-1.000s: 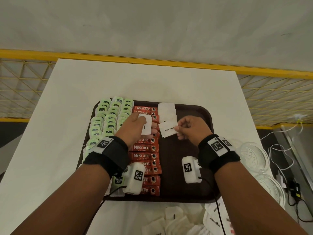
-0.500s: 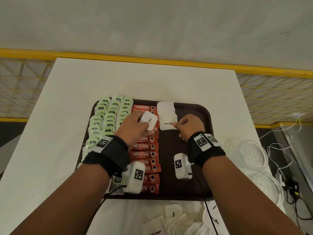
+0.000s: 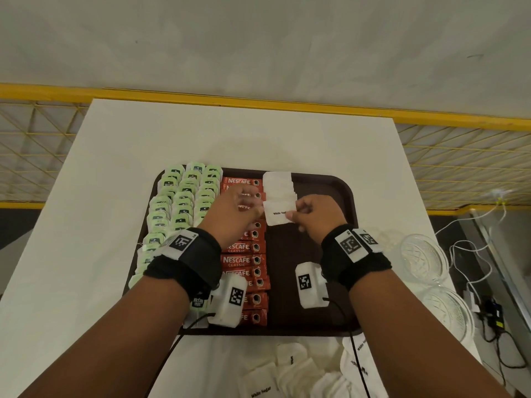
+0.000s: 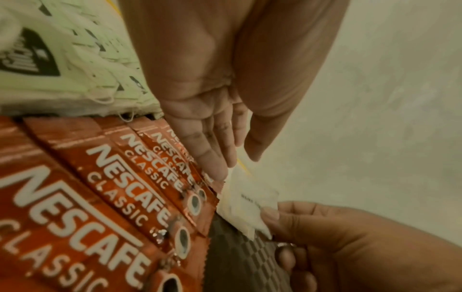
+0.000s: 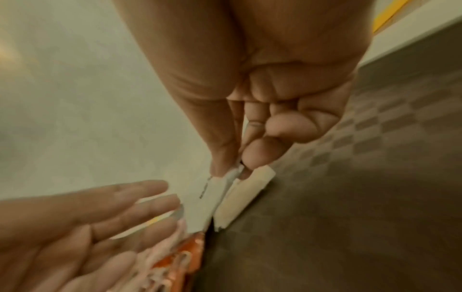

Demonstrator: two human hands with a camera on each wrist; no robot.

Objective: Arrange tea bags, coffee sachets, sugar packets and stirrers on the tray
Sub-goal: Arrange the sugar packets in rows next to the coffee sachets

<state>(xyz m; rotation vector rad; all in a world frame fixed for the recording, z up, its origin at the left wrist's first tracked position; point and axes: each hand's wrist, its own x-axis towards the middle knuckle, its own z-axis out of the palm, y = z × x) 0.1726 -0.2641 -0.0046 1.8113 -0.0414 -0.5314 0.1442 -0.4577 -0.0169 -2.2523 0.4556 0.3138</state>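
Right hand (image 3: pixel 316 216) pinches the sugar packet (image 3: pixel 280 215) by its right edge, long axis crosswise; left hand (image 3: pixel 232 214), fingers straight, touches its left edge. Sugar row (image 3: pixel 278 186) lies just beyond.

right hand (image 5: pixel 250 110) pinches sugar packet (image 5: pixel 212 195) | left hand (image 5: pixel 82 223) beside, fingers straight

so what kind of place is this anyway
Probably a staged recording setup, not a working cafe or kitchen: a plain white table against a bare wall, yellow mesh fencing behind it, and loose cables beside the brown tray.
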